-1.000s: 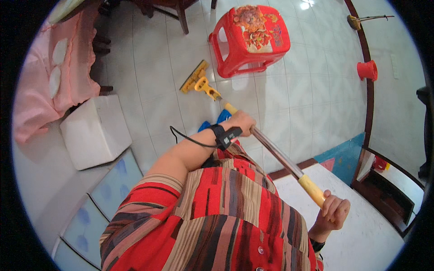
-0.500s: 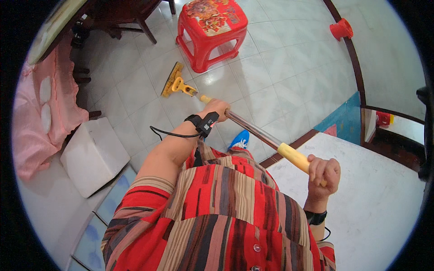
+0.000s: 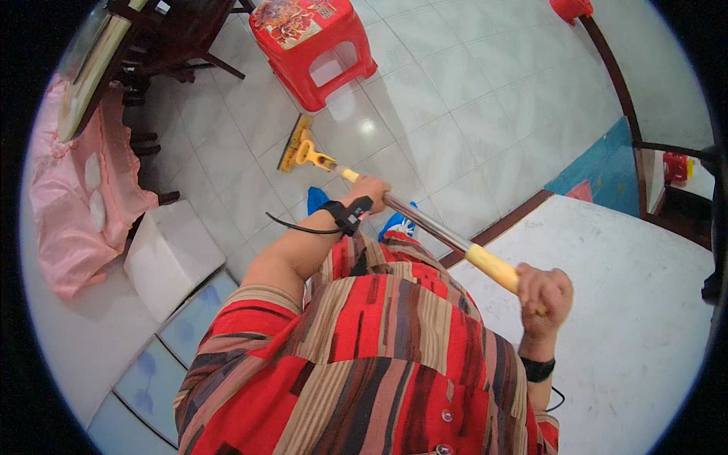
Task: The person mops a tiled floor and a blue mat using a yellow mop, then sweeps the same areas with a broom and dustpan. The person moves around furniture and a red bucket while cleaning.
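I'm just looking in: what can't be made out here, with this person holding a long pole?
All in the head view:
1. Yellow tool head: its underside, turned toward the floor.
2. Metal pole: the stretch inside the left hand.
3. Yellow grip: partly covered by the right hand.
4. Left blue shoe: mostly hidden by the left arm.
5. Red container: cut off by the upper edge.

Covered grip, cropped far side
The left hand [image 3: 369, 193] hides a stretch of the pole [image 3: 430, 218]. The red stool [image 3: 312, 64] and red container [image 3: 570, 9] are cut off at the far edge; a red-and-yellow object [image 3: 674, 168] at right is too small to tell.
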### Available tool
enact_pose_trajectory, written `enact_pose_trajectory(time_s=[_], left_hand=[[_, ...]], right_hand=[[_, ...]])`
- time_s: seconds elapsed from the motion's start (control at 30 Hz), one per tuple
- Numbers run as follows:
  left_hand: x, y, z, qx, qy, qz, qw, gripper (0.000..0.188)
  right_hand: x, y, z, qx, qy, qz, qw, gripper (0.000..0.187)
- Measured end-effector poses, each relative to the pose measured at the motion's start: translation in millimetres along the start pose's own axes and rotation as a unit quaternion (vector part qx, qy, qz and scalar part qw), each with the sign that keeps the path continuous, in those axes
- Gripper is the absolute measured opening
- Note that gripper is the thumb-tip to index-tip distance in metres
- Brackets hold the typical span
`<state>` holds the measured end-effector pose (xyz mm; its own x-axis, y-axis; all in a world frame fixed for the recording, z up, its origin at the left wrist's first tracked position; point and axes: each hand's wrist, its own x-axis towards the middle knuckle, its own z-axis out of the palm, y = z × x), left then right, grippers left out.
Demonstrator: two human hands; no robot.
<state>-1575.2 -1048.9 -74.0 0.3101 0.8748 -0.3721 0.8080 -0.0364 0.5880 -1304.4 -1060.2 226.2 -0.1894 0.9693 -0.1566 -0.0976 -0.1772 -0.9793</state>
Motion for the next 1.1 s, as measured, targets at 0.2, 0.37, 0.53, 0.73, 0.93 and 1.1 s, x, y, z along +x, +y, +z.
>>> enact_pose_trajectory(time_s=[0.2,0.37,0.53,0.73,0.93,1.1], left_hand=[[5,91,11,-0.042,-0.079,0.075,0.993,0.010],[14,143,7,-0.155,-0.075,0.207,0.963,0.013],[-4,134,15,-0.160,-0.018,0.129,0.978,0.016],[-102,-37,45,-0.118,0.101,-0.119,0.981,0.014],[-212,-150,67,-0.112,0.114,-0.317,0.935,0.014],[-170,-123,65,-0.041,0.043,-0.300,0.952,0.020]], right_hand=[[-36,-78,2,-0.047,0.076,-0.076,0.993,0.023],[-62,-123,-21,-0.134,0.033,-0.099,0.985,0.038],[-19,-105,-48,0.047,-0.168,-0.084,0.981,0.037],[64,13,33,-0.047,-0.256,0.036,0.965,0.023],[81,112,156,0.025,-0.418,0.194,0.887,0.025],[88,81,129,0.034,-0.359,0.220,0.906,0.032]])
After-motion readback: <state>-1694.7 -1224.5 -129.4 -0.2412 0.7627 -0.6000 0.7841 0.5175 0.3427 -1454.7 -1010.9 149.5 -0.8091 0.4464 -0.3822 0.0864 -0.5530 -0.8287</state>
